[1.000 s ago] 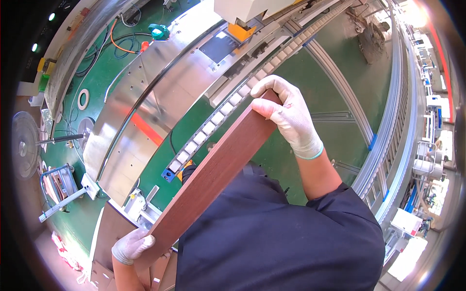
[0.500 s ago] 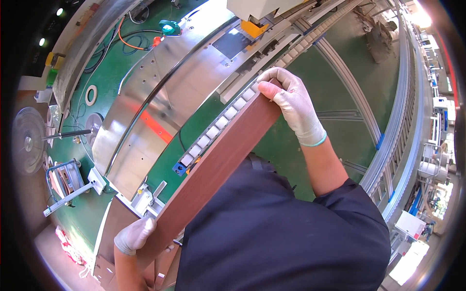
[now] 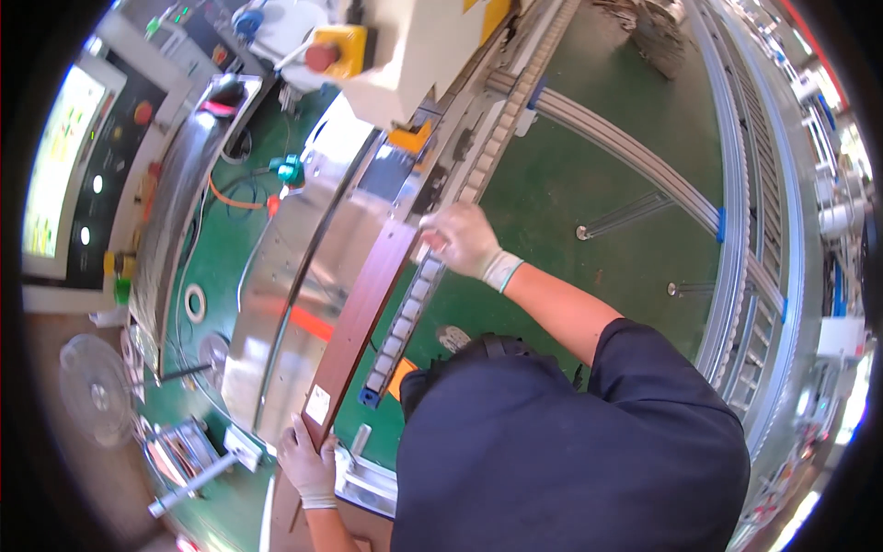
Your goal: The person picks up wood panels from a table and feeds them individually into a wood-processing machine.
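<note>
The near end of the brown wooden strip (image 3: 363,313) is covered by the left hand (image 3: 308,467), so its end edge cannot be seen. The left fingers (image 3: 296,446) wrap behind the strip, and how firmly they grip is unclear. The right hand (image 3: 464,241) hides the strip's far end; its fingers (image 3: 432,241) blur against the roller rail (image 3: 409,308). The white label (image 3: 318,405) on the strip is too small to make out. The person's dark shirt (image 3: 570,442) hides the near part of the machine. The lit screen (image 3: 57,170) at far left is washed out.
</note>
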A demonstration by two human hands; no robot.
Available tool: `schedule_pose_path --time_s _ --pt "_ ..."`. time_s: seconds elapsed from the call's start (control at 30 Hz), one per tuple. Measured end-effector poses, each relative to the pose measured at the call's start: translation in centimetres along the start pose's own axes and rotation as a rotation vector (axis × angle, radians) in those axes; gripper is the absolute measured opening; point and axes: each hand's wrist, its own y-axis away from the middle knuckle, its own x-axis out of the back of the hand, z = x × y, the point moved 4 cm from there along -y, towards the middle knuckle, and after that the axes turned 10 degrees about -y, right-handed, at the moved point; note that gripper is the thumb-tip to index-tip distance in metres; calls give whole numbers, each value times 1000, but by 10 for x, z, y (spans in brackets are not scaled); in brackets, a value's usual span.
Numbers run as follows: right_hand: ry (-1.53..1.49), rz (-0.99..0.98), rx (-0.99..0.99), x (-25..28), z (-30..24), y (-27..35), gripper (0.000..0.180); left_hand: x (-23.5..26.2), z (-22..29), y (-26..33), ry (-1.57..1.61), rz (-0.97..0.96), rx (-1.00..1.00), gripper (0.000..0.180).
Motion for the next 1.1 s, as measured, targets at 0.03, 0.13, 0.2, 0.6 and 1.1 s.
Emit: schedule_pose_path --time_s 0.03,0.13,0.2,0.6,1.1 --pt "55 -69 -8 -5 2 0 17 -15 -6 0 -35 26 7 88" --pt "244 -261 -55 -17 3 -5 26 -48 -19 -6 -104 98 22 86" --pt "309 -245 -8 -23 4 -6 24 -61 -21 -18 -115 97 46 85" --pt "101 -41 165 -11 -1 -3 24 -29 4 -92 -105 26 59 72" --pt "50 -59 181 -13 4 -5 19 -31 -3 -129 -51 76 27 64"
